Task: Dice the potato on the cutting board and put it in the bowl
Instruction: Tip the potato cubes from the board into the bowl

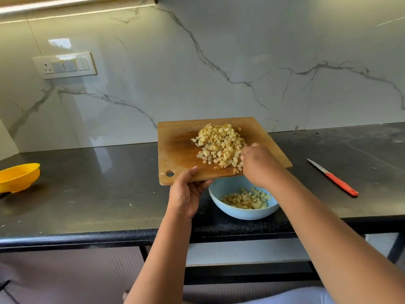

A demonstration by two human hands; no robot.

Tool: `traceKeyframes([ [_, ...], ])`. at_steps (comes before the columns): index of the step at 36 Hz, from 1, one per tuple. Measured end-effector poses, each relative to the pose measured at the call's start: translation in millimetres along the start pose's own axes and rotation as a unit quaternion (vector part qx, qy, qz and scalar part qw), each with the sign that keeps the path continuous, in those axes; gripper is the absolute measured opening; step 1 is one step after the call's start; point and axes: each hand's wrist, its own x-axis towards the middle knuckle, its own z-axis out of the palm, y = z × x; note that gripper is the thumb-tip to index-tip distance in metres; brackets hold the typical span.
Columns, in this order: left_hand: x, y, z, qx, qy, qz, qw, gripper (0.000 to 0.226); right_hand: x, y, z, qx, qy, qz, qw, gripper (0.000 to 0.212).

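Cutting board (179,141) held tilted over bowl (219,207) by left hand (186,194), grip clamped on edge, so diced potato (220,145) slides down. Right hand (258,165) sweeping dice; grip apparently cupped, unclear.

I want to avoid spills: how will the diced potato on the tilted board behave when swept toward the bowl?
The diced potato is a loose heap of small cubes, so it will likely tumble and scatter, not slide together. Wet-looking streaks on the cutting board suggest some cubes may cling. The bowl sits partly under the edge, so most should land inside.
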Motion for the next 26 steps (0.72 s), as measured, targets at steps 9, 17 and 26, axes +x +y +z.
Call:
traceKeyframes([
  [9,3,-1,-2,-0.005,0.011,0.000,1.000,0.015,-13,-10,-22,0.130,0.070,-0.032,0.989,0.020],
  [17,0,-1,1,0.004,0.006,-0.006,1.000,0.015,74,-10,-23,0.131,-0.007,-0.048,0.990,0.048],
  [26,-2,1,0,0.000,-0.005,-0.001,1.000,0.016,48,-19,-15,0.060,-0.025,-0.078,0.995,0.040],
])
